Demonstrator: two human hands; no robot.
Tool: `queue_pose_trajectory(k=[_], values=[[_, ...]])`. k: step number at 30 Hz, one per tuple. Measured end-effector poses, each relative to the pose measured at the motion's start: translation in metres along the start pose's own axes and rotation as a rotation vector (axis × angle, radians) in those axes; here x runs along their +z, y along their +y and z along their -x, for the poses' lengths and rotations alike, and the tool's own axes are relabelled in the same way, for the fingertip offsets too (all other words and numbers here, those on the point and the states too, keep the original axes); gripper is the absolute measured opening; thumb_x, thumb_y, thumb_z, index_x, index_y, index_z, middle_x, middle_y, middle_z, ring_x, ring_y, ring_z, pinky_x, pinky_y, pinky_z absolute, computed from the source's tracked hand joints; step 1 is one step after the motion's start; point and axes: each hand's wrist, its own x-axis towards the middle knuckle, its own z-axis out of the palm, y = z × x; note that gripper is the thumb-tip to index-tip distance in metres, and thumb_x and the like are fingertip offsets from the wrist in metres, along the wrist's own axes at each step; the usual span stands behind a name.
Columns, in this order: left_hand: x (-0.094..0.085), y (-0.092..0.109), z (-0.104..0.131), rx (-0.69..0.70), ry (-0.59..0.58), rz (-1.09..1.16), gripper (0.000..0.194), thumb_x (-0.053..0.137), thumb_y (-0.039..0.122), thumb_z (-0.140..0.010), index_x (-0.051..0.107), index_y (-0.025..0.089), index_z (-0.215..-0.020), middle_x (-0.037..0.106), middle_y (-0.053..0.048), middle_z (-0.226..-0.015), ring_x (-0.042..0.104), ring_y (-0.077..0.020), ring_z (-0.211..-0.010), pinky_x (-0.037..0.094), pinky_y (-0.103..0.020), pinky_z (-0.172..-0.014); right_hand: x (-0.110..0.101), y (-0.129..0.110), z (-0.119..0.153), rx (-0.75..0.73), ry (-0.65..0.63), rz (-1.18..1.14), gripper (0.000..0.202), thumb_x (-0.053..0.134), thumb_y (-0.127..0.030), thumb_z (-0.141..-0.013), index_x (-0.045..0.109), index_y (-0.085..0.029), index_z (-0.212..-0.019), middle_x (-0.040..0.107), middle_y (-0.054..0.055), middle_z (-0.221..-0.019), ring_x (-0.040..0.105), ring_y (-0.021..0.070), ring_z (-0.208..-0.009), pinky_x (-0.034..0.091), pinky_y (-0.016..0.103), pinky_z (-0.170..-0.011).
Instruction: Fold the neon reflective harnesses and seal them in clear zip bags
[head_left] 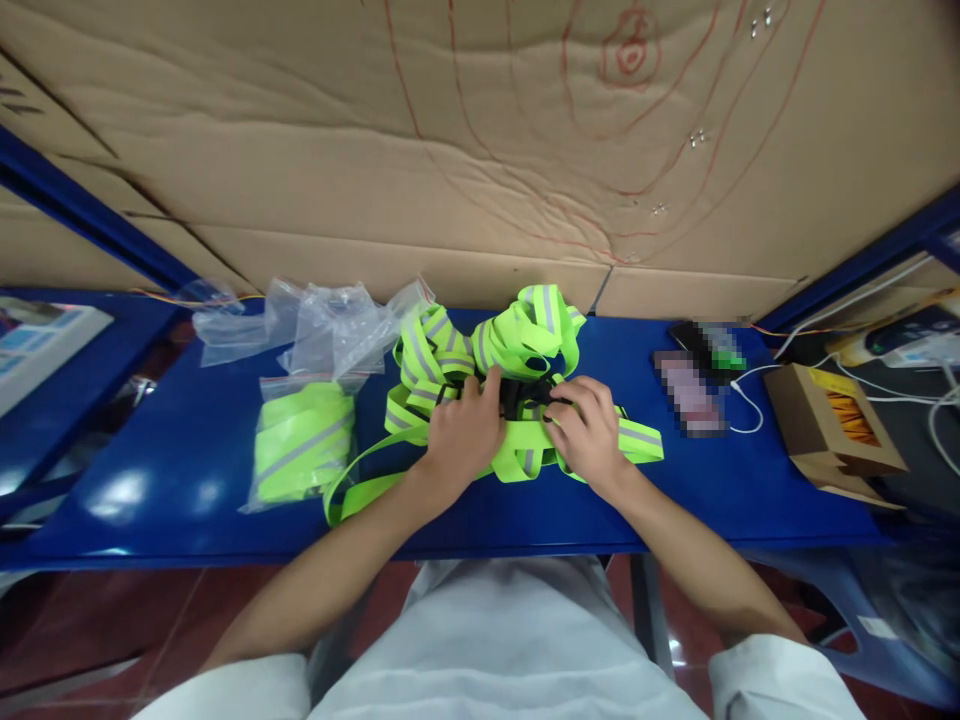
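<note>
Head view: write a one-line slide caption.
Left hand and right hand handle neon-yellow reflective straps with black fittings on a blue table.

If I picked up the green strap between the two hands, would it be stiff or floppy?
The strap would probably flop, since it hangs in loose curves. It's likely light, because it looks thin and flat. It might snag, with a bundle crowded behind it.

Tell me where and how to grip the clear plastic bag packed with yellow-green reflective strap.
Probably best to pinch the packed bag by its left edge, coming from the left: that edge lies uncovered on the blue tabletop, while a loose yellow-green strap curls close by its right edge.
</note>
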Motion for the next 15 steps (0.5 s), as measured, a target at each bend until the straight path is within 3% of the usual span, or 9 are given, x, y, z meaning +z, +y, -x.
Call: queue_pose_trajectory(k=[4,8,12,15], values=[[0.001,0.003,0.002,0.020,-0.010,0.039,0.053,0.043,0.022,-0.099,0.042,0.017,-0.152,0.068,-0.014,-0.111,0.075,-0.0332,-0.077,0.056,-0.040,-0.060,0.001,-0.006,-0.003,-0.029,-0.013,0.024,0.016,0.068,-0.006,-0.091,0.066,-0.022,-0.089,0.073,0.008,-0.107,0.059,0.0251,-0.110,0.054,0.037,-0.088],[0.005,-0.001,0.007,0.071,0.044,0.208,0.056,0.053,0.035,-0.101,0.040,0.022,-0.153,0.067,-0.012,-0.123,0.076,-0.0324,-0.086,0.057,-0.038,-0.064,0.000,-0.004,-0.003,-0.042,-0.004,0.061,0.019,0.066,-0.002,-0.090,0.067,-0.021,-0.088,0.073,0.009,-0.111,0.057,0.0255,-0.111,0.055,0.037,-0.089],[0.005,-0.010,0.009,0.164,0.096,0.462,0.063,0.059,0.045,-0.101,0.039,0.022,-0.156,0.064,-0.013,-0.136,0.073,-0.0332,-0.108,0.061,-0.042,-0.081,-0.005,0.003,-0.003,-0.007,0.010,0.084,0.019,0.066,-0.003,-0.091,0.067,-0.022,-0.088,0.073,0.009,-0.112,0.056,0.0250,-0.112,0.057,0.037,-0.091],[0.001,-0.015,0.008,0.160,0.132,0.523,0.061,0.063,0.043,-0.099,0.046,0.024,-0.154,0.067,-0.011,-0.134,0.072,-0.0332,-0.112,0.060,-0.044,-0.090,-0.010,0.006,-0.002,0.016,-0.002,0.073,0.017,0.065,-0.005,-0.093,0.068,-0.022,-0.092,0.073,0.011,-0.116,0.057,0.0260,-0.112,0.058,0.039,-0.092]])
